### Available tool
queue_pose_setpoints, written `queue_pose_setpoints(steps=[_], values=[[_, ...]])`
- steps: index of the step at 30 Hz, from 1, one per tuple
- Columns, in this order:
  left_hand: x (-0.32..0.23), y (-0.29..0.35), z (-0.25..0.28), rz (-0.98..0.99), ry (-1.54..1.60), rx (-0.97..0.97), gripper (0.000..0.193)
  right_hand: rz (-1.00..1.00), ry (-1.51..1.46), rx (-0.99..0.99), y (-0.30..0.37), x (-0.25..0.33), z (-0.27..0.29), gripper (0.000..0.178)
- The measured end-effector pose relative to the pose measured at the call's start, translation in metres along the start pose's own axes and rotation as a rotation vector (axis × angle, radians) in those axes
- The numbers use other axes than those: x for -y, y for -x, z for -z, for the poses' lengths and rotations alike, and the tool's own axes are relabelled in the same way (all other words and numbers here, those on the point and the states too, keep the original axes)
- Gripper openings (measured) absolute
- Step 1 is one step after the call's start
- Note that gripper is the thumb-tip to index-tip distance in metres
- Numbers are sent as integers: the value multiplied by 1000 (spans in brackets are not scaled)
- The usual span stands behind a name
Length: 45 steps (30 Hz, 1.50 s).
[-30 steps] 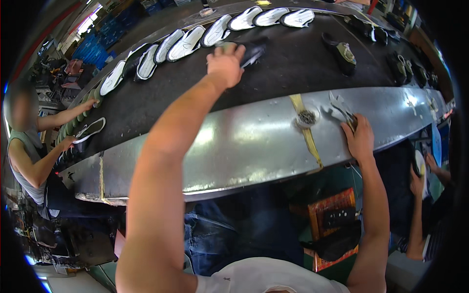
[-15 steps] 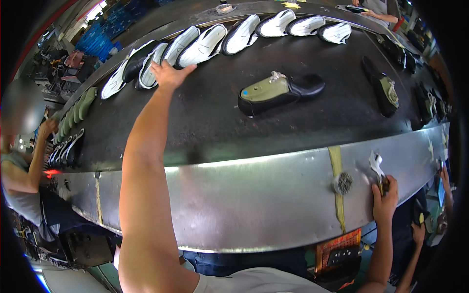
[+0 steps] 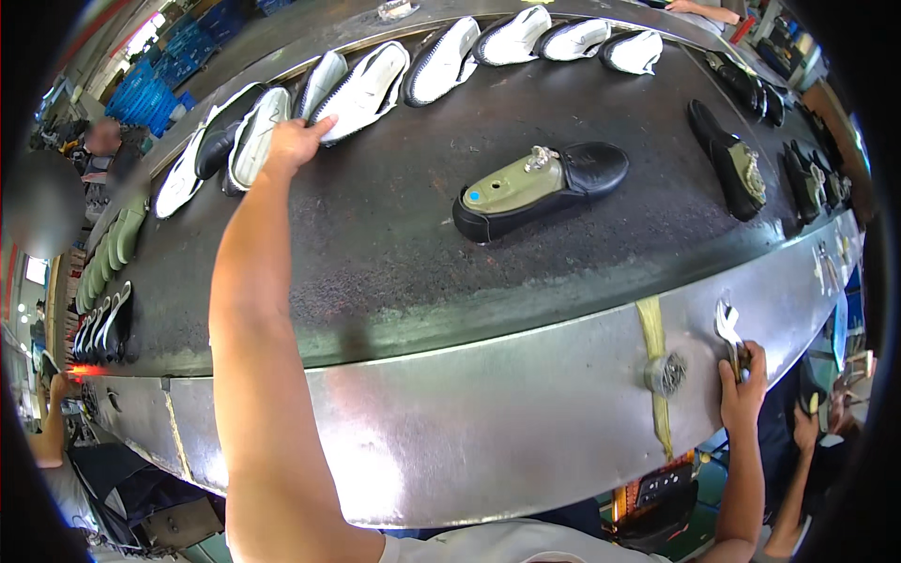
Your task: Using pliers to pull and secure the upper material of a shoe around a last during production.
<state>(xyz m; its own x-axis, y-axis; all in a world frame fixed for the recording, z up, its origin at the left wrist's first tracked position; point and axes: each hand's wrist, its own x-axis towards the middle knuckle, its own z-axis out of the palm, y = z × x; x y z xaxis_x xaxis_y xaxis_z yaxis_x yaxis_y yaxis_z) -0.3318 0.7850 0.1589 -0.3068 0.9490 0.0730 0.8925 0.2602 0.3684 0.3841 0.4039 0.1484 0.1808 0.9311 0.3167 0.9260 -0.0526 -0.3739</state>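
Head view: left fingers (image 3: 290, 134) at white shoes (image 3: 364, 94), grip unclear; right fingers (image 3: 754, 360) around pliers (image 3: 726, 321).

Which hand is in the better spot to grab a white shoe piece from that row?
Probably the left hand: it reaches right to the row of white shoe pieces. The right hand is far from them, over the metal ledge, holding a metal tool.

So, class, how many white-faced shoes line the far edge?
9 white-faced shoes that I can make out: three (one dark-toed) left of the left hand, one just beyond it, one by its thumb, four farther right. Overlaps may hide others.
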Motion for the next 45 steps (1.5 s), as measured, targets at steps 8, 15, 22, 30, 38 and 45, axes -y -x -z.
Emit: queue_pose_setpoints(steps=[8,15,22,30,38,45], values=[[0,239,88,7,-129,76,79,33,13,-9,13,9,5,44],[86,494,192,90,141,59,50,121,11,-95,11,14,1,46],[81,529,144,-343,-330,15,93,265,-45,-251,29,20,7,47],[29,393,117,-118,-78,350,85,-31,-742,428,222,93,24,34],[-42,584,143,-259,813,488,74,-199,-1112,1018,354,98,47,25],[-33,793,-19,2,1426,404,81,155,-732,1110,373,122,84,24]])
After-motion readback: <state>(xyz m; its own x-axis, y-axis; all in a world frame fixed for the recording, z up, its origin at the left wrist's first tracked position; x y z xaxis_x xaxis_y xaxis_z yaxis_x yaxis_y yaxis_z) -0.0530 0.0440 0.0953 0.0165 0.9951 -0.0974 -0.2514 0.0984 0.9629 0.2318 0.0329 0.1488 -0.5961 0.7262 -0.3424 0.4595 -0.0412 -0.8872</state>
